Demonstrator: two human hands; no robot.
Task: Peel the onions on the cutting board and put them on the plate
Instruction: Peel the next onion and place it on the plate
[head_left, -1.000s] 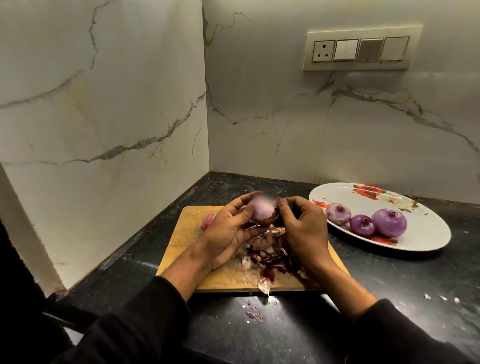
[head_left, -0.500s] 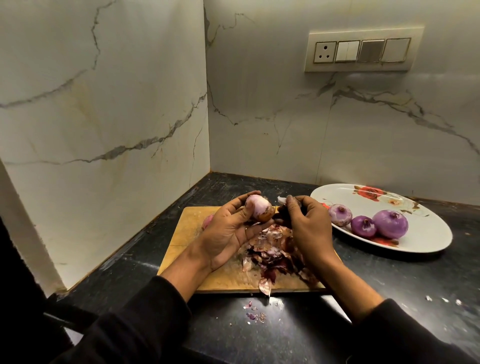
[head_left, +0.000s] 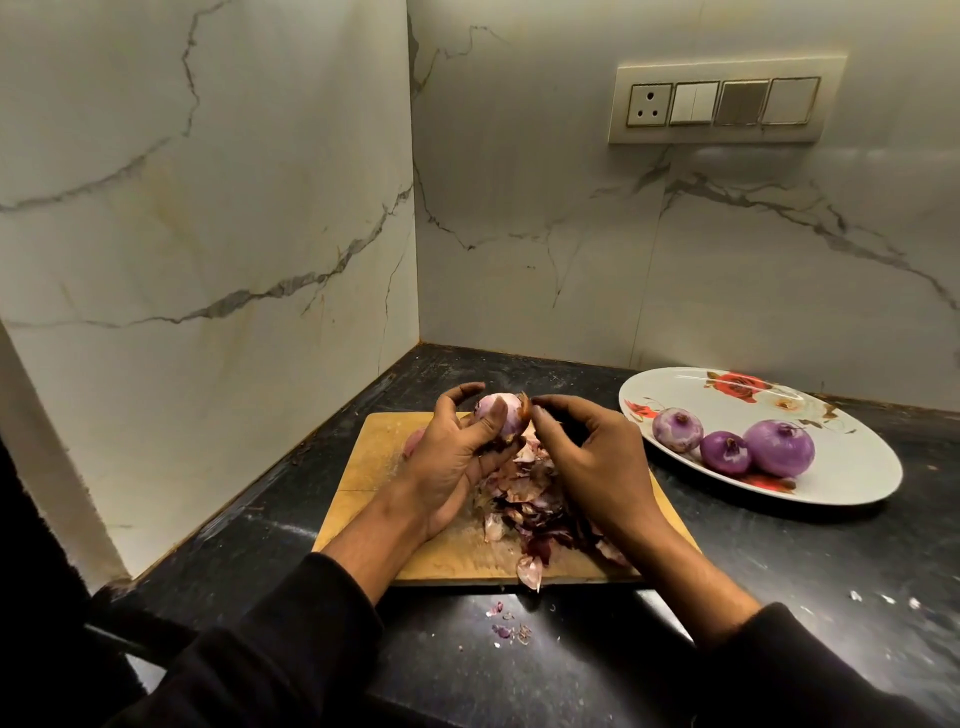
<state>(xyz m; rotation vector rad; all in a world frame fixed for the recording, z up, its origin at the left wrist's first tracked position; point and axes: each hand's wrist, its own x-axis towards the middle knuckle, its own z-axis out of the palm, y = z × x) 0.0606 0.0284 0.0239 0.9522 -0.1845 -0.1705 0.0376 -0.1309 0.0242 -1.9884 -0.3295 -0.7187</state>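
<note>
The white flowered plate (head_left: 852, 467) sits at the right rear of the black counter (head_left: 779, 597), near the back wall, and holds three peeled purple onions (head_left: 732, 447) in a row near its left and front edge, the largest rightmost. The wooden cutting board (head_left: 374, 457) lies left of the plate, toward the corner; a heap of onion skins (head_left: 524, 499) covers its middle and front edge, and another onion (head_left: 413, 441) peeks out at its back left, mostly hidden behind the left hand (head_left: 452, 462). That hand curls its fingers and thumb round a partly peeled onion (head_left: 501, 418), lifted above the board's back edge. The right hand (head_left: 592, 462) is beside it, its fingertips pinched at a brown flap of skin on the onion's right side. Half a second ago the right hand was lower and closer to the heap; it has since risen to the onion's top. A few skin scraps (head_left: 509, 623) lie on the counter in front of the board.
</note>
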